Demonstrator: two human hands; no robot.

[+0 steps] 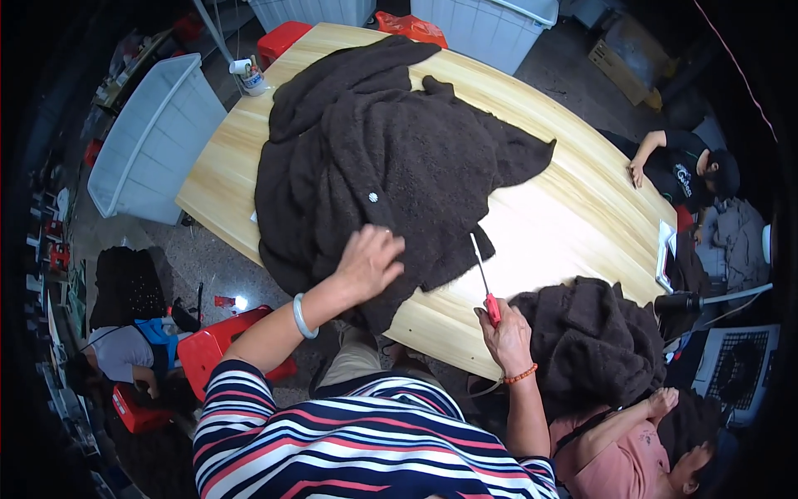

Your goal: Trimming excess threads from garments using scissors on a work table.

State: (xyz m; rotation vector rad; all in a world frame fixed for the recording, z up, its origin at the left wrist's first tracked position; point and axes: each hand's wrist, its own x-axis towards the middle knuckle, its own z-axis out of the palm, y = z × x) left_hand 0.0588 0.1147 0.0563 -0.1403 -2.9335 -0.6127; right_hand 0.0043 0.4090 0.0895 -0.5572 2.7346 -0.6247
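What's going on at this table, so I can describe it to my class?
A person in a striped shirt is at a wooden table. Their right hand grips a red-handled tool, its thin shaft pointing away from them. Their blurred left hand is over dark cloth, near a white disc; contact is unclear. More dark cloth lies bunched at right.

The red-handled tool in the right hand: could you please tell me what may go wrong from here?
The red-handled tool in the right hand has its thin end by a corner of the large dark cloth, so it might snag the fabric; whether they touch, I cannot tell. The left hand is open over the same cloth, so a careless swing of the tool towards it could poke the fingers.
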